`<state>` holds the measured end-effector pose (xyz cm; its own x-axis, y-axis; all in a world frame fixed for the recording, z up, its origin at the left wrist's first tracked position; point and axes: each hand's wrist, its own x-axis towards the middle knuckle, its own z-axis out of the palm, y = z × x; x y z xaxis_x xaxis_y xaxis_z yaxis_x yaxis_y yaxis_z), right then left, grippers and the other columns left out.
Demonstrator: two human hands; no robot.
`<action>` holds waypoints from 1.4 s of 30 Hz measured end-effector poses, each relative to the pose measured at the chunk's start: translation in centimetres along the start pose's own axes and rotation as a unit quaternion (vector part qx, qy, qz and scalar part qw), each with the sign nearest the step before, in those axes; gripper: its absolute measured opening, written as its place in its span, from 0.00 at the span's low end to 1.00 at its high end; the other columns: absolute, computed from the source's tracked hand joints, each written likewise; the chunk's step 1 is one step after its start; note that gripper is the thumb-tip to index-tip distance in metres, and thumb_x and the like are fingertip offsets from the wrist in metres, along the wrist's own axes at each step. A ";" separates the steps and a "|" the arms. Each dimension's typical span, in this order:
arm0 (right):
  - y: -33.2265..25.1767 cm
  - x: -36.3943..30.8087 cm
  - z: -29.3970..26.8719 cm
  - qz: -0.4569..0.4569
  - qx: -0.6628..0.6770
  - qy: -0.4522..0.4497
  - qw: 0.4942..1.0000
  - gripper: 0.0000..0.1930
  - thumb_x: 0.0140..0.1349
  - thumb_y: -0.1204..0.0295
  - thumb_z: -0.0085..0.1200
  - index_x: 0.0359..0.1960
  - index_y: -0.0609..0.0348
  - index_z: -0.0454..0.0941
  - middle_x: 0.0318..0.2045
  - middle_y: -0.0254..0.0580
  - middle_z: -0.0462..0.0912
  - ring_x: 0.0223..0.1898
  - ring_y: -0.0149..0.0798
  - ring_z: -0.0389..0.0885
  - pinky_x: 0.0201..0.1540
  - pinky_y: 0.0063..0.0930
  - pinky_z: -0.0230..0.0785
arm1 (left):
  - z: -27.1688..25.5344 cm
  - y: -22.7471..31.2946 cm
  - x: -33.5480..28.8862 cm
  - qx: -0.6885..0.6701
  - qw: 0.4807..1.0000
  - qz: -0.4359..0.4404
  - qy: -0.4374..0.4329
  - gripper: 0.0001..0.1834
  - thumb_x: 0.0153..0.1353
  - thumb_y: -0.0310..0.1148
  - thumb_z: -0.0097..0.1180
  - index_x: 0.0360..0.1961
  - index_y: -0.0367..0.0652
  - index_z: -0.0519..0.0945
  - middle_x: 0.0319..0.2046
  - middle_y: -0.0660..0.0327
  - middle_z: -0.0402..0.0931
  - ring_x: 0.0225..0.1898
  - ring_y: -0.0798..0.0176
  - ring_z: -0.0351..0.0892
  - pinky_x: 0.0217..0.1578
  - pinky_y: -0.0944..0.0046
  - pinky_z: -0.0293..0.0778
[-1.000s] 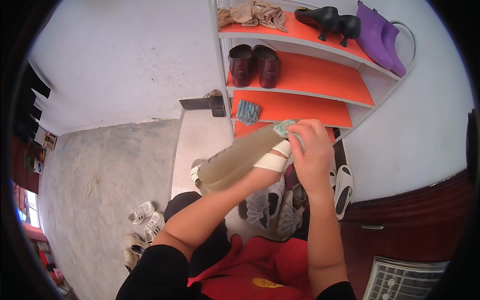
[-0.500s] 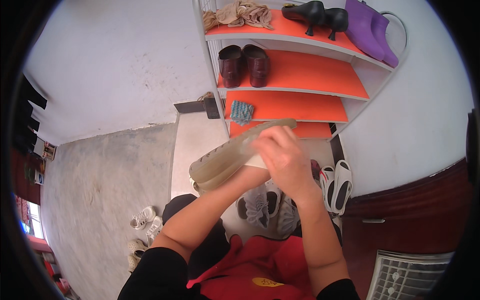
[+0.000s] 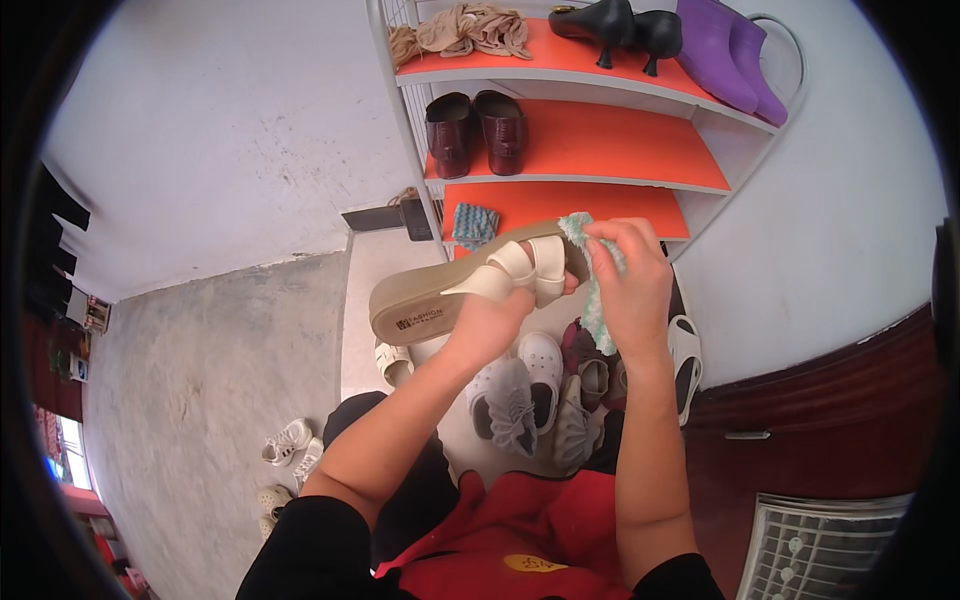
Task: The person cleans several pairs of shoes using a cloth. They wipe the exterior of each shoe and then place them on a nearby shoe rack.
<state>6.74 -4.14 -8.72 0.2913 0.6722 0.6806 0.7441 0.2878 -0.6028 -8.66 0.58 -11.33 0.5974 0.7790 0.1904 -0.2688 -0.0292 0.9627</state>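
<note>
A cream slide sandal [image 3: 415,295] with crossed straps and a thick tan sole is held up in front of the shoe rack, its insole facing me. My left hand [image 3: 492,320] grips it with the fingers pushed in under the straps. At the toe end, my right hand [image 3: 640,285] pinches a pale green fluffy cloth [image 3: 597,305], which touches the sole's tip and hangs down below my fingers. Part of the cloth is hidden behind the right hand.
The rack's orange shelves [image 3: 620,140] bear dark red shoes [image 3: 478,135], black heels [image 3: 620,32], purple boots [image 3: 730,55] and a folded blue cloth [image 3: 474,225]. Several shoes, among them white clogs [image 3: 541,362], stand below my hands. White sneakers [image 3: 288,441] lie at left; a brown door [image 3: 800,400] is at right.
The sandal has turned from showing its underside and edge to showing its insole and straps. My right hand has moved right to the toe end, and the green cloth now shows plainly.
</note>
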 end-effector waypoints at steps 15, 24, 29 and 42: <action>-1.3 -0.9 0.7 -0.007 -0.020 -0.056 0.998 0.08 0.51 0.80 0.58 0.33 0.57 0.77 0.32 0.40 0.73 0.31 0.41 0.76 0.30 0.32 0.68 | -1.4 0.4 1.0 -0.421 0.895 -0.101 0.108 0.27 0.45 0.19 0.38 0.51 0.36 0.69 0.47 0.53 0.73 0.51 0.51 0.73 0.54 0.50 0.70; -0.6 -0.9 -0.5 0.108 0.109 -0.184 0.971 0.07 0.52 0.79 0.55 0.34 0.62 0.76 0.31 0.43 0.76 0.34 0.42 0.77 0.38 0.30 0.68 | -2.0 0.7 1.6 -0.548 0.810 -0.107 0.178 0.30 0.43 0.20 0.37 0.52 0.38 0.69 0.48 0.56 0.73 0.52 0.54 0.72 0.57 0.52 0.68; -0.8 -3.5 2.9 0.116 0.167 -0.186 0.961 0.07 0.52 0.77 0.56 0.32 0.63 0.73 0.32 0.44 0.76 0.36 0.44 0.77 0.40 0.32 0.68 | -3.0 0.8 2.0 -0.601 0.778 -0.076 0.168 0.31 0.43 0.18 0.34 0.53 0.37 0.70 0.49 0.55 0.73 0.53 0.53 0.71 0.58 0.52 0.67; -2.6 -10.1 5.5 0.117 0.049 -0.411 0.903 0.15 0.54 0.61 0.60 0.32 0.60 0.74 0.22 0.45 0.80 0.28 0.49 0.80 0.30 0.41 0.70 | -3.8 2.0 2.7 -0.634 0.749 0.027 0.189 0.30 0.48 0.17 0.32 0.55 0.35 0.68 0.53 0.54 0.71 0.56 0.52 0.69 0.59 0.51 0.66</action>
<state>-1.48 -7.94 -16.35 -0.1410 0.9899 0.0152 0.6521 0.1045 -0.7509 -10.45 5.01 -9.58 0.3675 0.9268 -0.0768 -0.9299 0.3649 -0.0463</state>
